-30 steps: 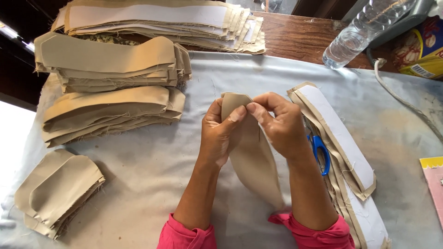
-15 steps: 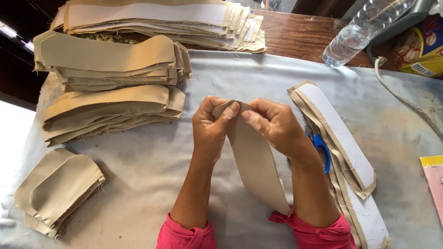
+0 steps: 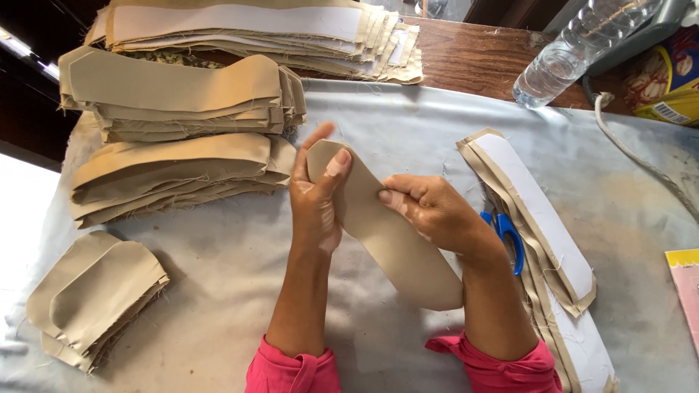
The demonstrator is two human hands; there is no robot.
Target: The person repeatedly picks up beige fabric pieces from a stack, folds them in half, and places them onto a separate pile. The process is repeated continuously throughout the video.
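Tabletop (image 3: 437, 124) covered by a pale grey cloth (image 3: 218, 291), wood showing at the far edge. Largest item: wide stack of tan and white fabric strips (image 3: 240, 29) along the far edge. Next, two stacks of tan cut pieces (image 3: 175, 138) at far left, one in front of the other. Right side: long pile of white-faced strips with tan edging (image 3: 539, 233) running toward the near edge, blue-handled scissors (image 3: 506, 233) lying just beside it, partly hidden by the right wrist. Small pile of rounded tan pieces (image 3: 95, 298) near left. Containers: clear plastic bottle (image 3: 575, 51) lying tilted at far right, looks like clear liquid inside, level can't be told; yellow printed box (image 3: 670, 80) at the far right corner, contents not visible. White cord (image 3: 633, 153) trails across the right side. Work piece: one long tan fabric piece (image 3: 393, 233), rounded at both ends, held above the cloth at centre. Left hand (image 3: 317, 204) fingers closed on its upper end, thumb on the front face. Right hand (image 3: 437, 211) fingers pinched on its right edge near mid-length. Pink sleeves (image 3: 291, 367) at both forearms.
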